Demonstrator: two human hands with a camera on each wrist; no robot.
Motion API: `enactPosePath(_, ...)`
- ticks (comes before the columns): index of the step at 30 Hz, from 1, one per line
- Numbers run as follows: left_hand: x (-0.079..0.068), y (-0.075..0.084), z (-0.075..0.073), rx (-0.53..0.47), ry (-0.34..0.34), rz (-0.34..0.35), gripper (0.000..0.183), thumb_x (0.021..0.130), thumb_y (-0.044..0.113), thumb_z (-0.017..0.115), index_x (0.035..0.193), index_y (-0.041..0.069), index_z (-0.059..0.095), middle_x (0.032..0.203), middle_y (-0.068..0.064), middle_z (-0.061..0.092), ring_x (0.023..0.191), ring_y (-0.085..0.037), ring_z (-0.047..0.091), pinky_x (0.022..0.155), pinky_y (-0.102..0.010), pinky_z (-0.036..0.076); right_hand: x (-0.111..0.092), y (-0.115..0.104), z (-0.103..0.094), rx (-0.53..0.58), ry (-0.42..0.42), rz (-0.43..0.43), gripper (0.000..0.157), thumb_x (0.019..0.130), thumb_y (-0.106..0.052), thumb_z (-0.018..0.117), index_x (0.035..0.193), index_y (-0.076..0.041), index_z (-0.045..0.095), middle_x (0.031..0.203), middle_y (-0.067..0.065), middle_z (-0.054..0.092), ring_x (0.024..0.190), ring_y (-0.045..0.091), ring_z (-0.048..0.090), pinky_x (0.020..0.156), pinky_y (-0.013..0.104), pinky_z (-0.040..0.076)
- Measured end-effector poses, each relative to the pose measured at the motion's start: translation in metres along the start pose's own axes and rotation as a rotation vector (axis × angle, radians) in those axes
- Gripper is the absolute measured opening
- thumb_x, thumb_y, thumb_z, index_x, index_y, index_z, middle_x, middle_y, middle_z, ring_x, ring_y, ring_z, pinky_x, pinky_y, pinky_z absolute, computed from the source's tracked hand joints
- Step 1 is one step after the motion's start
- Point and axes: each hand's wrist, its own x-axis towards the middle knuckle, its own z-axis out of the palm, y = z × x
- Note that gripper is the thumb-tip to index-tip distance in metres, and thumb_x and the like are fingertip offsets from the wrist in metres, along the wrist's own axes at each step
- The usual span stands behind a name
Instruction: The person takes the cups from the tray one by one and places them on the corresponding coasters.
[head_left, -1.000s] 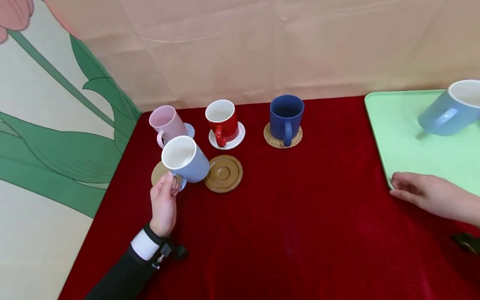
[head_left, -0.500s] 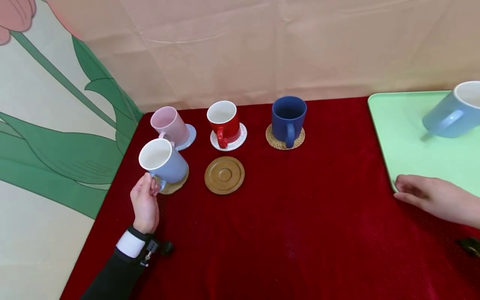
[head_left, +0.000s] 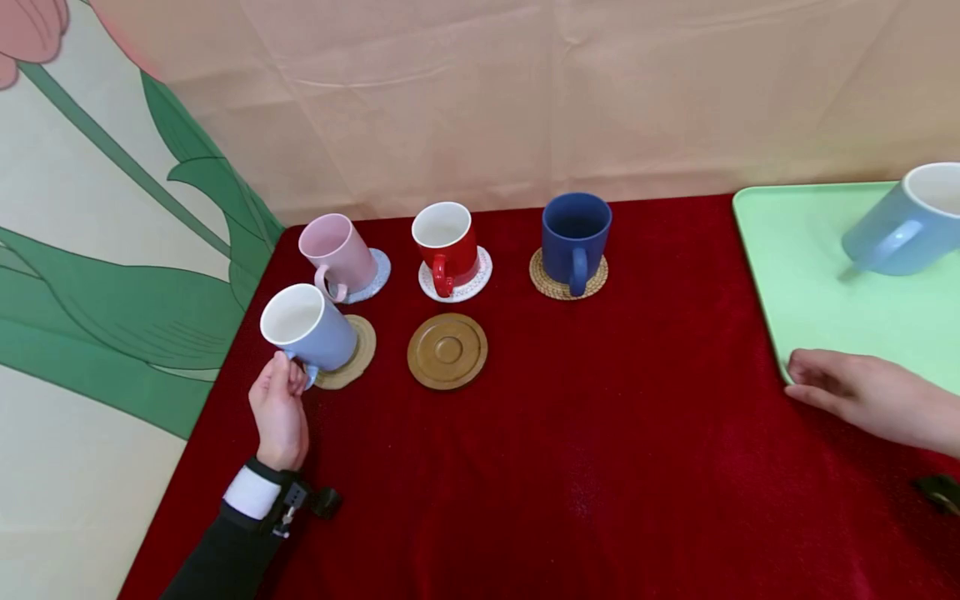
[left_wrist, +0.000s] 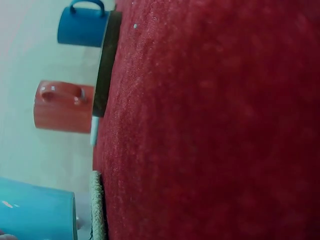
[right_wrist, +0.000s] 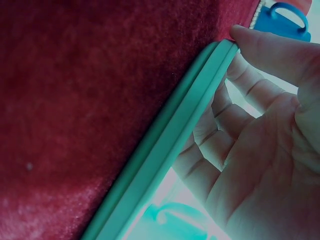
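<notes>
My left hand [head_left: 279, 410] pinches the handle of a light blue mug [head_left: 318, 337] with a white inside. The mug overlaps a round tan coaster [head_left: 363, 354] in the head view. Seen from the left wrist, a narrow gap shows between the mug's base [left_wrist: 62, 215] and the coaster's edge [left_wrist: 97, 210]. My right hand [head_left: 862, 398] is at the near left corner of a light green tray [head_left: 795, 275]. From the right wrist, the thumb [right_wrist: 265, 47] lies at the tray's corner, with the curled fingers on the rim's other side.
Behind stand a pink mug [head_left: 343, 258] on a pale blue coaster, a red mug [head_left: 450, 254] on a white one and a dark blue mug [head_left: 566, 250] on a woven one. A brown wooden coaster [head_left: 447, 352] lies in front. Another light blue mug [head_left: 896, 229] is on the tray.
My left hand has carried the light blue mug leftward from beside the brown coaster to the tan coaster, uncovering more of the pink mug. The right hand has stayed at the tray's corner.
</notes>
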Motion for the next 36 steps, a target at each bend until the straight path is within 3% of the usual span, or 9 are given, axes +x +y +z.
enactPosePath(7, 0.000, -0.002, -0.002, 0.016, 0.020, -0.073, 0.047, 0.111, 0.008, 0.035, 0.063, 0.007, 0.031, 0.062, 0.001, 0.026, 0.061, -0.016, 0.020, 0.068, -0.031, 0.012, 0.000, -0.001, 0.000, 0.023, 0.000, -0.002, 0.041, 0.087, 0.005, 0.073, 0.079, -0.026, 0.046, 0.066, -0.024, 0.033, 0.064, -0.006, 0.034, 0.058, 0.017, 0.024)
enactPosePath(13, 0.001, -0.004, -0.002, 0.024, 0.018, -0.083, 0.046, 0.111, 0.008, 0.035, 0.064, 0.008, 0.034, 0.063, 0.001, 0.029, 0.061, -0.015, 0.023, 0.068, -0.032, 0.014, -0.001, 0.000, 0.000, 0.033, 0.013, -0.024, 0.039, 0.089, 0.004, 0.072, 0.081, -0.025, 0.047, 0.067, -0.025, 0.034, 0.064, -0.006, 0.035, 0.058, 0.016, 0.024)
enactPosePath(26, -0.004, -0.002, -0.001, 0.117, 0.013, -0.154, 0.044, 0.110, 0.009, 0.038, 0.066, 0.010, 0.042, 0.065, 0.003, 0.038, 0.065, -0.012, 0.034, 0.068, -0.022, 0.029, -0.001, -0.002, -0.001, 0.042, 0.019, -0.005, 0.038, 0.090, 0.005, 0.071, 0.081, -0.023, 0.047, 0.068, -0.024, 0.035, 0.064, -0.006, 0.035, 0.058, 0.016, 0.024)
enactPosePath(32, -0.002, 0.008, -0.005, 0.171, -0.051, -0.223, 0.043, 0.110, 0.010, 0.038, 0.068, 0.010, 0.045, 0.066, 0.002, 0.039, 0.068, -0.014, 0.036, 0.070, -0.023, 0.031, -0.001, 0.000, 0.000, 0.041, 0.017, -0.004, 0.036, 0.090, 0.004, 0.071, 0.081, -0.023, 0.048, 0.068, -0.024, 0.035, 0.065, -0.006, 0.035, 0.058, 0.017, 0.024)
enactPosePath(36, 0.002, 0.014, -0.009, 0.237, -0.148, -0.242, 0.042, 0.111, 0.011, 0.036, 0.070, 0.008, 0.043, 0.066, 0.001, 0.037, 0.067, -0.014, 0.036, 0.069, -0.024, 0.031, -0.001, 0.000, 0.000, 0.044, 0.019, -0.005, 0.036, 0.090, 0.004, 0.070, 0.081, -0.023, 0.048, 0.067, -0.024, 0.035, 0.064, -0.006, 0.035, 0.058, 0.017, 0.024)
